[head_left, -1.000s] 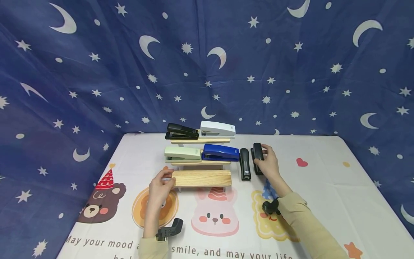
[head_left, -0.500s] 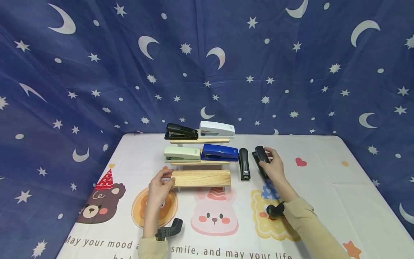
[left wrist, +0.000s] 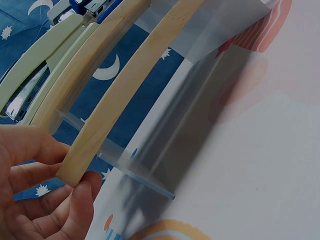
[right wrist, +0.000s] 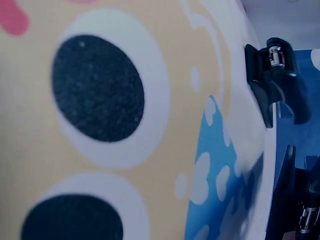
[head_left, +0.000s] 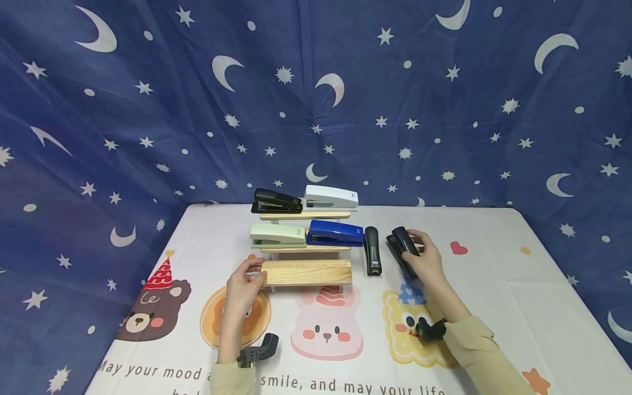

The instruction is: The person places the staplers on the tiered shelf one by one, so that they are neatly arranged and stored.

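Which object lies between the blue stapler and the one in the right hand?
One black stapler, as the head view shows. Bare cloth separates it from the held stapler in the right hand.

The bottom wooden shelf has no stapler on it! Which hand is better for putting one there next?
Probably the right hand: its grip is on a black stapler. The left hand is nearer, but it's busy holding the end of the bottom shelf.

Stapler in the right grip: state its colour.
The stapler is black; the head view shows it best.
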Action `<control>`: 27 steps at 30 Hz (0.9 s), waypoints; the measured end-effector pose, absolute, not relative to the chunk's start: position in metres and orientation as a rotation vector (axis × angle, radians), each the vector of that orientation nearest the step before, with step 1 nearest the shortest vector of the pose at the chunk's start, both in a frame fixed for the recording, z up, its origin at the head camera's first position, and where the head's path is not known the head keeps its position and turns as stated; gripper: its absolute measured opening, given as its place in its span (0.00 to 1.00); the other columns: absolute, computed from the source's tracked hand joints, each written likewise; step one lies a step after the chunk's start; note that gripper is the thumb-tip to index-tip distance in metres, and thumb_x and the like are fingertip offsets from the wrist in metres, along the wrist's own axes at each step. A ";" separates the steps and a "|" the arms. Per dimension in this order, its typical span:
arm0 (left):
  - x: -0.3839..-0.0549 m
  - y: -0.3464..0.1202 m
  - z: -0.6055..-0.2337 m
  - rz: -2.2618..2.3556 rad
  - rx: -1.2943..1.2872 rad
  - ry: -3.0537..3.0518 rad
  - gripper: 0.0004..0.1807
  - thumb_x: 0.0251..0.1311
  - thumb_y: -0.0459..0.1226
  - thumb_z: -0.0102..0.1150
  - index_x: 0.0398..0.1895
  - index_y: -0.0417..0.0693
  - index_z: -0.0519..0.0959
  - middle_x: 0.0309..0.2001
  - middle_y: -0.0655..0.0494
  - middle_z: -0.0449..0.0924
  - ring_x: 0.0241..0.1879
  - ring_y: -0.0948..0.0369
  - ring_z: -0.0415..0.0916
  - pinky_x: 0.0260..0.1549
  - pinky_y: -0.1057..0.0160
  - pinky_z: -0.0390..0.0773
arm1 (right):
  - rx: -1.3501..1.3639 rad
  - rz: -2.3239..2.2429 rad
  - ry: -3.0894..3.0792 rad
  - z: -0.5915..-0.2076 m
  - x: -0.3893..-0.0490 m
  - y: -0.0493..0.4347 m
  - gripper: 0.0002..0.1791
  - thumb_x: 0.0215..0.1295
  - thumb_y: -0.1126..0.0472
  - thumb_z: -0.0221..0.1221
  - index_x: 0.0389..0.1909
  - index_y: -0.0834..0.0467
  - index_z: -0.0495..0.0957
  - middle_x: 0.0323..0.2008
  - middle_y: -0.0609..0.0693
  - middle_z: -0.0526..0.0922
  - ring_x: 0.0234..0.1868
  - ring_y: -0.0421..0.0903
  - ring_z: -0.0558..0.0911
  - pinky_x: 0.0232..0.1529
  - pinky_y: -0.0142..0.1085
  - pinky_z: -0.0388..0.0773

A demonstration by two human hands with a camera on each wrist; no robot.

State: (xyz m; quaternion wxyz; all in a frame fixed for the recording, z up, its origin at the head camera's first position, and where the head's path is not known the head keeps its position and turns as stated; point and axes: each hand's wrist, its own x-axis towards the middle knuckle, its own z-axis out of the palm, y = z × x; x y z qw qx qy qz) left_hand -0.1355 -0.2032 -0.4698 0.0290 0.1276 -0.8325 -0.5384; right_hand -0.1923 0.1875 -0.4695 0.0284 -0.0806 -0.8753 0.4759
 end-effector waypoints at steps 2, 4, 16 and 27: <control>-0.136 -0.203 -0.470 -1.656 0.392 -2.568 0.20 0.59 0.34 0.58 0.56 0.43 0.76 0.50 0.42 0.78 0.30 0.65 0.78 0.30 0.64 0.82 | -0.217 1.479 -2.698 -0.466 -0.188 0.188 0.36 0.56 0.70 0.55 0.68 0.54 0.63 0.62 0.62 0.69 0.54 0.57 0.71 0.49 0.41 0.71; -0.136 -0.203 -0.470 -1.652 0.394 -2.569 0.20 0.59 0.34 0.58 0.56 0.43 0.76 0.50 0.42 0.79 0.30 0.64 0.78 0.29 0.64 0.82 | -0.177 1.481 -2.692 -0.463 -0.183 0.188 0.36 0.55 0.70 0.56 0.68 0.55 0.63 0.61 0.62 0.70 0.55 0.58 0.70 0.51 0.43 0.69; -0.138 -0.203 -0.472 -1.657 0.398 -2.550 0.20 0.58 0.32 0.58 0.55 0.43 0.77 0.49 0.40 0.79 0.29 0.64 0.79 0.27 0.67 0.80 | -0.002 1.421 -2.670 -0.447 -0.164 0.186 0.35 0.53 0.72 0.57 0.66 0.55 0.66 0.59 0.61 0.73 0.52 0.53 0.71 0.44 0.29 0.68; -0.137 -0.203 -0.472 -1.665 0.402 -2.549 0.20 0.58 0.33 0.58 0.55 0.44 0.77 0.49 0.41 0.79 0.28 0.66 0.77 0.27 0.66 0.80 | 0.172 1.396 -2.638 -0.429 -0.149 0.177 0.35 0.51 0.74 0.57 0.64 0.55 0.68 0.57 0.60 0.75 0.47 0.48 0.71 0.40 0.23 0.69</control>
